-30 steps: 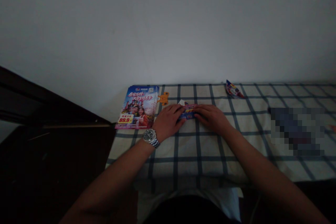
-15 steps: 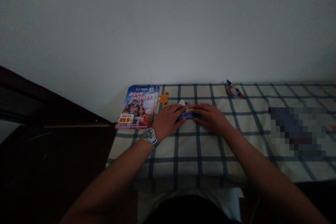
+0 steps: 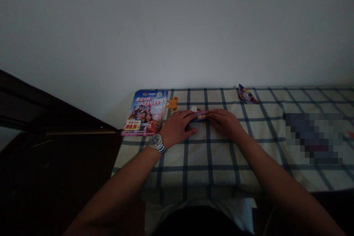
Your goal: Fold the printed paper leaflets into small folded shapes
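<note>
— While we have both hands down on the checked cream-and-blue cloth [image 3: 210, 155], where does the small folded strip of colour-printed paper [image 3: 201, 115] lie?

— Directly between them, at our fingertips. Its long axis runs left to right, level with the far wall.

— And how do our hands stand?

— Our left hand [image 3: 177, 127], the one with the steel wristwatch [image 3: 156, 142], lies flat with its fingers over the strip's left end and the thumb out on the cloth below. Our right hand [image 3: 225, 122] rests fingertips on the right end. Neither is closed round the paper.

— Which is nearer?

— Both touch it, but the left covers more. The stack of glossy printed flyers [image 3: 145, 112] lies just beyond our left hand, and the folded paper boat [image 3: 246, 95] sits well apart, by the wall.
</note>
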`<move>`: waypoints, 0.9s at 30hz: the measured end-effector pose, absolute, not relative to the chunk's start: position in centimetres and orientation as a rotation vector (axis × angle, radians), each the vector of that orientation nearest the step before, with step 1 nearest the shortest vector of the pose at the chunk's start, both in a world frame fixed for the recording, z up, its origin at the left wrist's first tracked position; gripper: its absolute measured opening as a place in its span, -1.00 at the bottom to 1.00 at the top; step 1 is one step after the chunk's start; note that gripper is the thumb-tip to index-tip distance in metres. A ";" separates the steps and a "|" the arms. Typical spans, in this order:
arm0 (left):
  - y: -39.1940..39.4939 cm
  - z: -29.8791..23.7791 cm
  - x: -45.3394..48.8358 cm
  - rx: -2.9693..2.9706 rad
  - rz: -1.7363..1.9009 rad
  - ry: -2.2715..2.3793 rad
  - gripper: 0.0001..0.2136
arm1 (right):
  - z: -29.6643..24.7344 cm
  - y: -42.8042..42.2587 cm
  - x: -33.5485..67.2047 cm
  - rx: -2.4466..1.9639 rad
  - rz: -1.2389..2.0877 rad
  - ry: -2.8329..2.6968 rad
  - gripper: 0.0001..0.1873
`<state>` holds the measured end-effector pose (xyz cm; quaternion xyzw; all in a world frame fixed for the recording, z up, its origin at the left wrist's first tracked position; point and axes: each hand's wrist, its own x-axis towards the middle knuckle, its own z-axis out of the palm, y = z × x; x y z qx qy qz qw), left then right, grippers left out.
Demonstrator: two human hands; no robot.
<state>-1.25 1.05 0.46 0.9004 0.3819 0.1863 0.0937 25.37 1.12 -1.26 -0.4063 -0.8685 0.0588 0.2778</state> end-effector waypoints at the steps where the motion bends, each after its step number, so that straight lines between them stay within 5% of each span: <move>1: 1.1 0.4 -1.4 2.665 0.564 1.122 -0.51 | -1.1 1.1 25.4 -1.100 0.166 -2.323 -0.77; 8: 1.9 0.3 -2.0 2.573 0.708 1.128 -0.77 | -0.5 0.7 25.8 -1.175 0.230 -2.237 -0.74; 27: 0.9 1.4 -1.5 2.301 1.074 1.267 -0.83 | 0.3 0.1 25.6 -1.203 0.364 -1.948 -0.84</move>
